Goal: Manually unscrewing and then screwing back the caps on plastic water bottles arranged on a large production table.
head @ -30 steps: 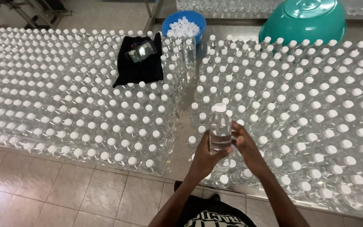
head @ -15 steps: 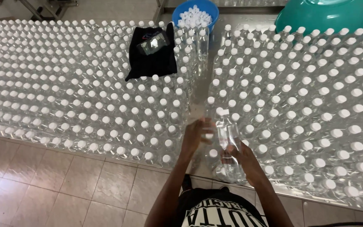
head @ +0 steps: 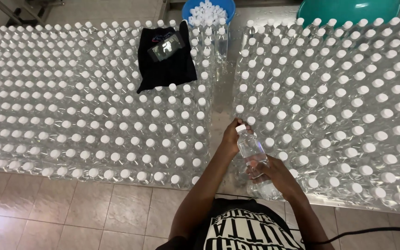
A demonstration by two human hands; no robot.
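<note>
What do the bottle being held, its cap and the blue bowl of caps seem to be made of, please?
Bottle: clear, glossy plastic, probably; the table shows through it. Cap: opaque white plastic, matte-looking. Blue bowl: smooth coloured plastic, seemingly, with an even, moulded rim.

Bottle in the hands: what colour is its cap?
White cap on the clear bottle, seen best in the head view.
</note>
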